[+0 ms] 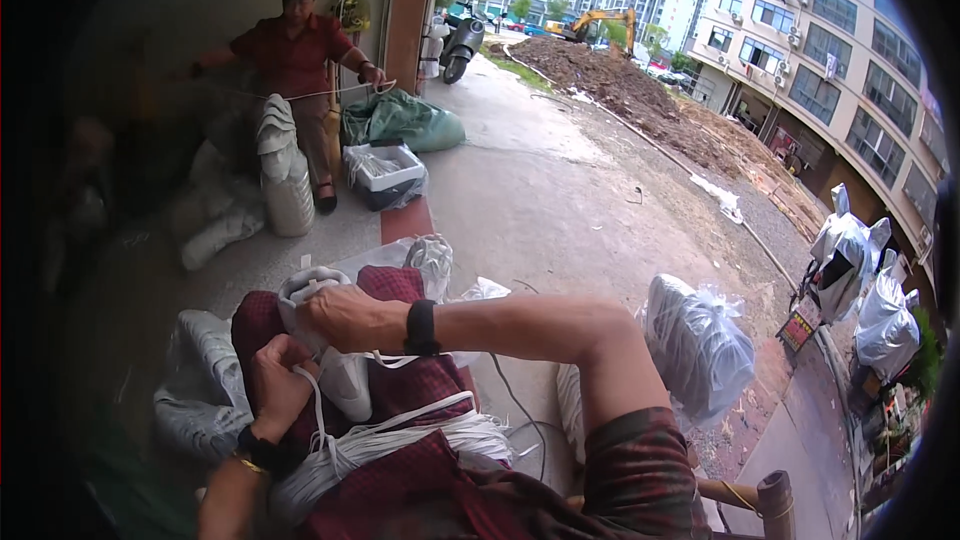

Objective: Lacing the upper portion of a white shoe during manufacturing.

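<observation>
A white shoe (pixel 347 387) rests on my lap with its toe pointing toward me. My right hand (pixel 350 318) is closed at the shoe's upper opening, and its fingertips are partly hidden. Lower and to the left, my left hand (pixel 280 385) pinches a white shoelace (pixel 319 408) that hangs down from its fingers. Another stretch of lace runs out under my right wrist. Across my thighs lies a thick bundle of loose white shoelaces (pixel 400 443).
Stacked white shoes in clear plastic (pixel 205 380) stand at my left, and a bagged stack (pixel 700 345) at my right. Ahead, a seated person (pixel 300 55) stretches a cord beside a tall shoe stack (pixel 284 175), a foam box (pixel 385 168) and a green sack (pixel 405 122).
</observation>
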Demonstrator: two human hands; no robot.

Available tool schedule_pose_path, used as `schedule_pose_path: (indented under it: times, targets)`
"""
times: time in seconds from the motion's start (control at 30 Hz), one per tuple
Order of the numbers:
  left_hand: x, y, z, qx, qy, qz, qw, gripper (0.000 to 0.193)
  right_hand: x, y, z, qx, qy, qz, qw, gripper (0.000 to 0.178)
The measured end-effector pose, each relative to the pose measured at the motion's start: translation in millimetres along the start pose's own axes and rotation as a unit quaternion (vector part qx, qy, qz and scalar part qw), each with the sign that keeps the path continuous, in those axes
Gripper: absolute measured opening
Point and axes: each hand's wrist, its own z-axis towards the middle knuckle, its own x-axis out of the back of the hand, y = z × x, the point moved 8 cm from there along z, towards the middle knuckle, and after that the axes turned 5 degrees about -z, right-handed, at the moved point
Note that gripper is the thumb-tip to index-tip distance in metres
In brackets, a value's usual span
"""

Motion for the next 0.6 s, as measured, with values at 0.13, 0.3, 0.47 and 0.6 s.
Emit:
schedule_pose_path:
  times: [0.13,0.3,0.47,0.6]
  targets:
    - [9.0,7.1,-10.8,-0.039,0.031,0.015,0.999,0.01,-12.8,-15.1,1.2,0.003,0.039,0.002,0.999,0.026]
    - [7.4,2.3,-16.2,-0.01,0.056,0.018,0.998,0.01,-11.5,-9.8,-1.7,-0.013,0.067,0.047,0.997,0.024]
    - [-4.2,41.3,-21.5,-0.191,0.033,0.12,0.974,0.014,-14.0,-5.2,2.3,-0.012,0.075,0.062,0.995,0.015]
    - [1.6,-2.1,-8.0,-0.038,0.039,0.017,0.998,0.011,-10.0,-4.6,3.1,0.001,0.128,0.104,0.986,0.009]
